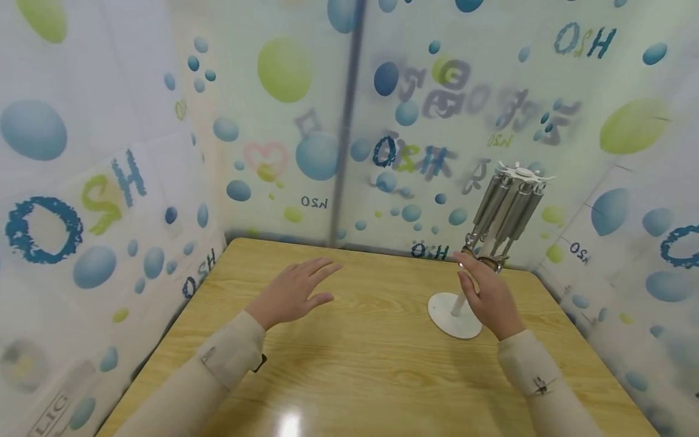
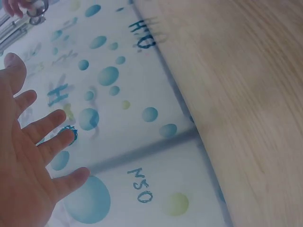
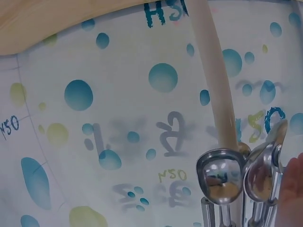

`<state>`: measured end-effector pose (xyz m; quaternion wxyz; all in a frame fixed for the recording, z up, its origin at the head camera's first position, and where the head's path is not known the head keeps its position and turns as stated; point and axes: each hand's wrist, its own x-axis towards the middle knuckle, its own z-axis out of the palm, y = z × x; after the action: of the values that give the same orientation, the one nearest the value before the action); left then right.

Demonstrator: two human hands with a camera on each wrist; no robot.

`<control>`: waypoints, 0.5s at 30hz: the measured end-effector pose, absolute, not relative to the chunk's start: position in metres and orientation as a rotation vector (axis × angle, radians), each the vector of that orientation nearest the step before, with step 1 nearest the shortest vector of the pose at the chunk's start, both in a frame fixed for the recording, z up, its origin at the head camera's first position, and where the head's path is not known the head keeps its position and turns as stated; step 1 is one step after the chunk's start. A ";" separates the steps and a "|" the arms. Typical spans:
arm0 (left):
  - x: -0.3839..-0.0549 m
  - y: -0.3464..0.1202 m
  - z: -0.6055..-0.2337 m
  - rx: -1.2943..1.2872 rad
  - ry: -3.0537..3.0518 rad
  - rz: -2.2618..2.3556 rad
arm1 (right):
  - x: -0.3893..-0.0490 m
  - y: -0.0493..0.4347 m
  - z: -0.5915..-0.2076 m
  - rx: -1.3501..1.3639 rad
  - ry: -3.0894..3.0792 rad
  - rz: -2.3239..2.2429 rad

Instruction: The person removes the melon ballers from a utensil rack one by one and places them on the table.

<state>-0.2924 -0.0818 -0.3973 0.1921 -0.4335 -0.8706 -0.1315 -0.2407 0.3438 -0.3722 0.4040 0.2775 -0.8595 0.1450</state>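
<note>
A white stand [image 1: 457, 325] with a round base and upright pole stands on the right side of the table. Several metal ice cream scoops [image 1: 510, 209] hang from its top rack, bowls downward. My right hand [image 1: 491, 300] is beside the scoop bowls, its fingers fairly straight. In the right wrist view, part of that hand [image 3: 291, 196] appears at the right edge, close to a shiny scoop [image 3: 220, 175]; whether it touches one cannot be told. My left hand [image 1: 289, 294] hovers over the middle of the table, fingers spread, holding nothing; its palm [image 2: 23, 170] shows in the left wrist view.
The wooden table [image 1: 371, 370] has a light grain and a glare spot near the front. Sheets [image 1: 284, 200] printed with blue and green dots and lettering enclose its back and both sides.
</note>
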 end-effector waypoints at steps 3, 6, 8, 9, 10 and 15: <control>-0.295 -0.074 -0.393 -1.235 -2.442 -0.384 | -0.240 0.349 -0.368 0.703 -2.107 0.370; -0.296 -0.067 -0.388 -1.246 -2.446 -0.392 | -0.240 0.353 -0.362 0.703 -2.050 0.372; -0.297 -0.062 -0.384 -1.261 -2.434 -0.398 | -0.239 0.356 -0.357 0.693 -2.041 0.370; -0.298 -0.059 -0.382 -1.270 -2.423 -0.402 | -0.238 0.357 -0.355 0.685 -2.045 0.371; -0.298 -0.056 -0.381 -1.280 -2.410 -0.406 | -0.237 0.358 -0.353 0.674 -2.052 0.369; -0.302 -0.043 -0.374 -1.328 -2.357 -0.427 | -0.233 0.363 -0.344 0.619 -2.073 0.370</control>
<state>-0.3020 -0.0433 -0.3743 0.2000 -0.4749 -0.8433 -0.1527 -0.2335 0.3629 -0.3444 0.4558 0.2512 -0.8406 0.1501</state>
